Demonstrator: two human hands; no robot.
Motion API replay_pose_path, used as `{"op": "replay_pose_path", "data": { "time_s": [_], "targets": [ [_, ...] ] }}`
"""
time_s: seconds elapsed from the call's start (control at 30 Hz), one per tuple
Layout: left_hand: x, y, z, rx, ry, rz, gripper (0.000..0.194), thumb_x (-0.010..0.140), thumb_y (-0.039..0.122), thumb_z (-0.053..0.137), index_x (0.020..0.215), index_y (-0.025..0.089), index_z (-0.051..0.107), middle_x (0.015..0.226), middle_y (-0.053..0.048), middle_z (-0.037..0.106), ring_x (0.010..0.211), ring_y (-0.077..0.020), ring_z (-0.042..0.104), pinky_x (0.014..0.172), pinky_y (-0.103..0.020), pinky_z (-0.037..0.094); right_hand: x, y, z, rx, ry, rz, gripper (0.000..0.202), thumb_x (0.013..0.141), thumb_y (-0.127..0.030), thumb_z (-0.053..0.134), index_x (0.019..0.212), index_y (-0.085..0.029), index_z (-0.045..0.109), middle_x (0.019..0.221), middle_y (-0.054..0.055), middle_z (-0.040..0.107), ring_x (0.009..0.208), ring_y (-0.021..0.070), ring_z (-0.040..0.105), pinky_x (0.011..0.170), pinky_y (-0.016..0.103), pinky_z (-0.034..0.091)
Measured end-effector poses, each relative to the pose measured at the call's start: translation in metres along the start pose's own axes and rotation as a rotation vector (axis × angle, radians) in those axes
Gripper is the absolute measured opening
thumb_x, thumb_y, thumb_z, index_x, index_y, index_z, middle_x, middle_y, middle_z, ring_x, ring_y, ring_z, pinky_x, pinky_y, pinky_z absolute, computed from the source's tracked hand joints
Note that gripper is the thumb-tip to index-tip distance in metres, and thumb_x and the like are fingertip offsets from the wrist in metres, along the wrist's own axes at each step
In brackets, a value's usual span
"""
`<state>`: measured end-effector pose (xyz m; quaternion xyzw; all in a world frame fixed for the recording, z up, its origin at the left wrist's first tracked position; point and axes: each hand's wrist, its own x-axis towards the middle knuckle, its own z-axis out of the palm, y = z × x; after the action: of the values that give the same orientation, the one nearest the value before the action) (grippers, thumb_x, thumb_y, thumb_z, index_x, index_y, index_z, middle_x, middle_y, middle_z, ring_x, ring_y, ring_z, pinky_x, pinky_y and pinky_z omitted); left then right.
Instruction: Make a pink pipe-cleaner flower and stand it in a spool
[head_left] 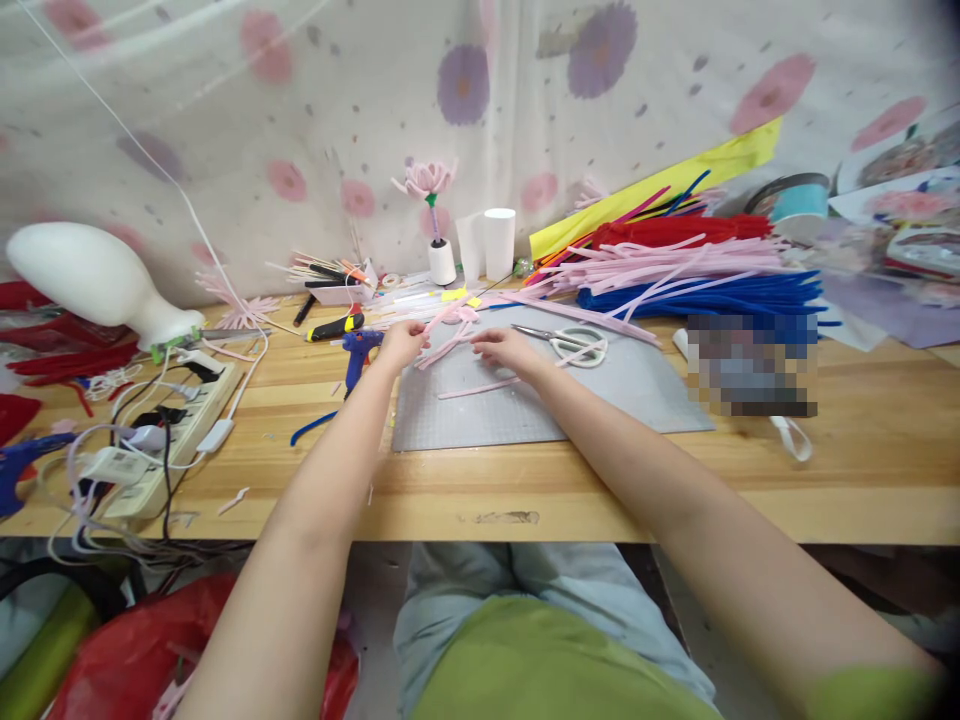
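Note:
My left hand (406, 345) is closed, its fingertips on a bent pink pipe cleaner (450, 343) above the grey cutting mat (637, 385). The pipe cleaner's looped end points toward the back of the mat. Just to the right, my right hand (501, 350) is held low with its fingers apart and nothing visible in them. A straight pink pipe cleaner (476, 391) lies on the mat below that hand. White-handled scissors (574, 345) rest beyond it, with another pink strip across the handles. Beside my left wrist is a blue glue gun (360, 358).
Bundles of red (675, 232), pink and blue pipe cleaners (705, 295) fill the back right. A pink flower in a white pot (440, 263) stands behind the mat. A power strip (184, 435) with tangled cables and a white lamp (105, 285) occupy the left side.

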<state>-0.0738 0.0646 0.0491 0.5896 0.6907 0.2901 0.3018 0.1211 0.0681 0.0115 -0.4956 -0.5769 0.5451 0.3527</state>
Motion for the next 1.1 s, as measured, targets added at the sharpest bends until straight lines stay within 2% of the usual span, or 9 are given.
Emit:
{"op": "replay_pose_path", "data": {
  "time_s": [0.07,0.13,0.2,0.27,0.4,0.5,0.67,0.9,1.1],
  "targets": [
    [-0.009,0.002,-0.003,-0.310,-0.142,-0.038,0.011,0.075,0.017,0.056,0.083,0.013,0.061,0.084,-0.006,0.064,0.073,-0.0119,0.062,0.067,-0.026,0.049,-0.002,-0.005,0.010,0.212,-0.055,0.025,0.012,0.073,-0.024,0.061,0.083,-0.016,0.062,0.075,0.001,0.061,0.055,0.0054,0.049,0.052,0.018,0.040],
    [-0.019,0.002,-0.004,-0.480,-0.328,-0.068,0.011,0.072,0.018,0.061,0.082,0.012,0.062,0.085,-0.006,0.065,0.071,-0.0113,0.062,0.068,-0.027,0.050,-0.002,-0.008,0.019,0.366,-0.102,0.027,0.015,0.075,-0.030,0.062,0.077,-0.016,0.061,0.067,-0.001,0.056,0.050,0.0038,0.045,0.047,0.016,0.036],
    [-0.027,0.000,-0.004,-0.529,-0.474,-0.109,0.017,0.068,0.019,0.067,0.082,0.011,0.063,0.084,-0.008,0.066,0.070,-0.0117,0.062,0.067,-0.027,0.050,-0.002,-0.010,0.023,0.438,-0.125,0.011,0.018,0.073,-0.032,0.063,0.070,-0.015,0.058,0.056,-0.004,0.048,0.046,0.0028,0.038,0.043,0.016,0.030],
    [-0.033,-0.002,-0.002,-0.522,-0.543,-0.129,0.022,0.064,0.020,0.071,0.084,0.011,0.065,0.085,-0.009,0.066,0.071,-0.0132,0.063,0.066,-0.027,0.050,-0.001,-0.011,0.024,0.437,-0.115,-0.005,0.020,0.071,-0.031,0.066,0.066,-0.014,0.056,0.050,-0.006,0.041,0.044,0.0026,0.033,0.041,0.016,0.027],
    [-0.041,-0.005,0.006,-0.472,-0.578,-0.111,0.028,0.060,0.024,0.075,0.082,0.010,0.066,0.082,-0.010,0.067,0.072,-0.0160,0.063,0.065,-0.030,0.051,-0.002,-0.012,0.021,0.376,-0.080,-0.036,0.019,0.069,-0.028,0.067,0.064,-0.013,0.057,0.048,-0.006,0.041,0.043,0.0030,0.034,0.042,0.018,0.026],
    [-0.045,-0.005,0.012,-0.398,-0.606,-0.089,0.026,0.057,0.023,0.074,0.079,0.010,0.067,0.074,-0.008,0.067,0.065,-0.0129,0.061,0.066,-0.028,0.051,-0.005,-0.008,0.018,0.374,-0.087,-0.045,0.015,0.072,-0.026,0.063,0.069,-0.013,0.060,0.050,-0.005,0.044,0.043,0.0030,0.035,0.042,0.018,0.027],
    [-0.049,-0.004,0.018,-0.098,-0.588,-0.059,0.013,0.052,0.012,0.067,0.066,0.011,0.068,0.054,0.000,0.060,0.051,-0.0084,0.052,0.057,-0.023,0.047,-0.013,0.006,0.014,0.277,-0.090,-0.022,0.013,0.074,-0.026,0.060,0.070,-0.013,0.060,0.048,-0.005,0.043,0.043,0.0034,0.036,0.041,0.017,0.027],
    [-0.051,0.009,0.005,0.393,-0.562,0.132,0.013,0.049,0.011,0.053,0.053,0.016,0.064,0.043,0.006,0.049,0.049,-0.0080,0.044,0.047,-0.017,0.032,-0.015,0.013,0.013,0.290,-0.109,0.078,0.010,0.074,-0.021,0.060,0.068,-0.013,0.059,0.050,-0.004,0.048,0.041,0.0035,0.037,0.040,0.018,0.026],
    [-0.055,0.020,-0.003,0.521,-0.577,0.104,0.013,0.047,0.010,0.054,0.052,0.017,0.063,0.042,0.006,0.047,0.049,-0.0092,0.041,0.047,-0.020,0.029,-0.019,0.004,0.010,0.251,-0.105,0.117,0.011,0.074,-0.016,0.059,0.063,-0.012,0.057,0.047,-0.004,0.044,0.040,0.0035,0.036,0.038,0.017,0.024]
  ]
}}
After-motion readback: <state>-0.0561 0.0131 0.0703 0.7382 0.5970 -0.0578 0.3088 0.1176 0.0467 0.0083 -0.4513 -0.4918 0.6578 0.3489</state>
